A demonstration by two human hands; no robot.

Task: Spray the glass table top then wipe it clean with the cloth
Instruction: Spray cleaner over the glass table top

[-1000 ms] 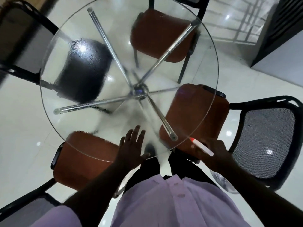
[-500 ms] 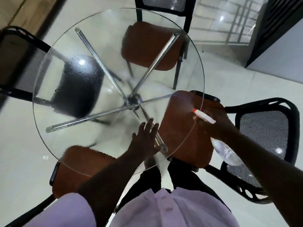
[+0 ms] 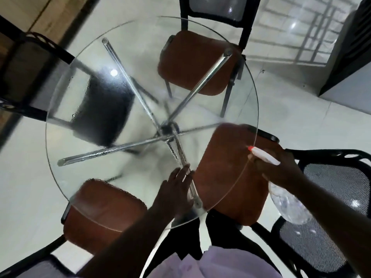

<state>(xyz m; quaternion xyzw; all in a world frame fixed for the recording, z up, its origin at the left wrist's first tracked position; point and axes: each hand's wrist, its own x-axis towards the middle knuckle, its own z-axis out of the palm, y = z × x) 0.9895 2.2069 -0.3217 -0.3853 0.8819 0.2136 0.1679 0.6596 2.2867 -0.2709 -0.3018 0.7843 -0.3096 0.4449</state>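
The round glass table top fills the middle of the view, with chrome legs crossing beneath it and spray droplets clouding its left half. My left hand rests flat on the glass near the front edge, fingers straight. My right hand grips a clear spray bottle just off the table's right rim; its white head with a red nozzle points left across the glass. No cloth is visible.
Four chairs ring the table: orange seats at the back, right and front left, a black one at the left. A mesh chair back stands close under my right arm. Glossy white floor tiles lie around.
My right hand has lifted the spray bottle from below the table's front edge up to its right rim. My left hand has slid a little forward on the glass.
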